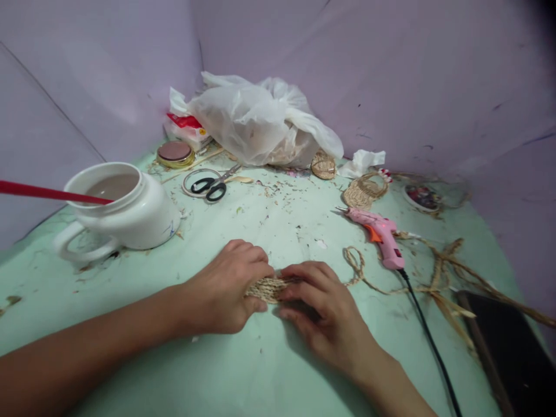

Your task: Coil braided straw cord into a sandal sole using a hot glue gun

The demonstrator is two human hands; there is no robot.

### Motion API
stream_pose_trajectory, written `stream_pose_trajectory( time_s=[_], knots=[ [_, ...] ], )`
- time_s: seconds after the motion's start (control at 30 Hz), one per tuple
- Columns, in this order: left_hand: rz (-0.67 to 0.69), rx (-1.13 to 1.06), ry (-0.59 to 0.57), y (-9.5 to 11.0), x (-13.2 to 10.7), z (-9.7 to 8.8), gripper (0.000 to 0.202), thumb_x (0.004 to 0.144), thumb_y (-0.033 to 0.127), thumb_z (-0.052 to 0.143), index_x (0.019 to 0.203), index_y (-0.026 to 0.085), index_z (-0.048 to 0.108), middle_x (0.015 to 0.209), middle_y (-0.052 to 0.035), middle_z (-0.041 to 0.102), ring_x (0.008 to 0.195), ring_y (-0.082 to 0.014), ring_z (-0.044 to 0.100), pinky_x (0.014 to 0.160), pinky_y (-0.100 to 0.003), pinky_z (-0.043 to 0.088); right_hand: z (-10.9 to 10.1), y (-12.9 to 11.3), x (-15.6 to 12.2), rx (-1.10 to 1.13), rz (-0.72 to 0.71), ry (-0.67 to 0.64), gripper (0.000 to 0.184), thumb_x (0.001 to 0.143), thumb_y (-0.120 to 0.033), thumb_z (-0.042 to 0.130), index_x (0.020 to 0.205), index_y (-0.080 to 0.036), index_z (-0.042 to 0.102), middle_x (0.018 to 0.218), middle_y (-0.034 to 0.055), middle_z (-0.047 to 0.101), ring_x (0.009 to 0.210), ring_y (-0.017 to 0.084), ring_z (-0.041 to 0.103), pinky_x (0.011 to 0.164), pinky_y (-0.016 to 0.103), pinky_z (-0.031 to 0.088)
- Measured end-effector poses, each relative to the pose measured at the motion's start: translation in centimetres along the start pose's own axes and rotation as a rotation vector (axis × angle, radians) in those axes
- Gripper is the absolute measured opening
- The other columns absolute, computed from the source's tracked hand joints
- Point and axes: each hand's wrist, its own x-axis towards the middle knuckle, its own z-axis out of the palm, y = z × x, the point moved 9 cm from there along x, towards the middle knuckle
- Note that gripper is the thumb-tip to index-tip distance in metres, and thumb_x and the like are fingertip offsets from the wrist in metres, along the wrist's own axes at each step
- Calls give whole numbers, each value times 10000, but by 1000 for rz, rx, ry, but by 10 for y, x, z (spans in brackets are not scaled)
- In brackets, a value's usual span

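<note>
A small woven piece of braided straw cord (267, 288) lies between my two hands, low over the table. My left hand (232, 286) grips its left end, with fingers on top and thumb along the near edge. At the right end, my right hand (324, 307) curls its fingers and thumb around the piece. Both hands cover the ends. From behind my right hand, a thin braided cord (357, 267) loops out across the table to the right. Beyond that hand lies a pink glue gun (380, 231) on its side, nozzle pointing left.
On the left stands a white mug (150, 211) with a red stick (52, 191) in it. Scissors (212, 188), a round tin (175, 153) and a plastic bag (260, 121) lie at the back. Woven pieces (358, 191), loose straw (443, 266) and a dark phone-like slab (512, 353) are right.
</note>
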Motion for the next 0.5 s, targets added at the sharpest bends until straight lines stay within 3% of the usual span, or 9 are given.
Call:
stream_pose_trajectory(
  time_s=[0.2, 0.4, 0.5],
  knots=[
    [71, -26, 42, 6, 5, 1, 145, 715, 157, 570, 854, 166, 611, 840, -48, 570, 802, -195, 499, 815, -393, 351, 4, 5, 5, 213, -48, 76, 152, 752, -27, 605, 769, -171, 652, 880, 74, 659, 817, 167, 608, 690, 286, 519],
    [159, 20, -6, 13, 12, 2, 86, 702, 123, 534, 745, 146, 605, 733, -40, 546, 741, -186, 497, 795, -392, 343, 6, 6, 5, 197, 1, 100, 185, 735, 0, 572, 735, -170, 644, 820, 66, 652, 782, 167, 607, 662, 282, 518],
    [136, 4, -35, 10, 12, 1, 79, 717, 131, 566, 769, 155, 620, 759, -28, 561, 766, -177, 516, 824, -380, 345, 5, 6, 3, 173, 10, 105, 173, 751, -24, 567, 728, -179, 640, 820, 62, 649, 778, 164, 609, 652, 274, 516]
  ],
)
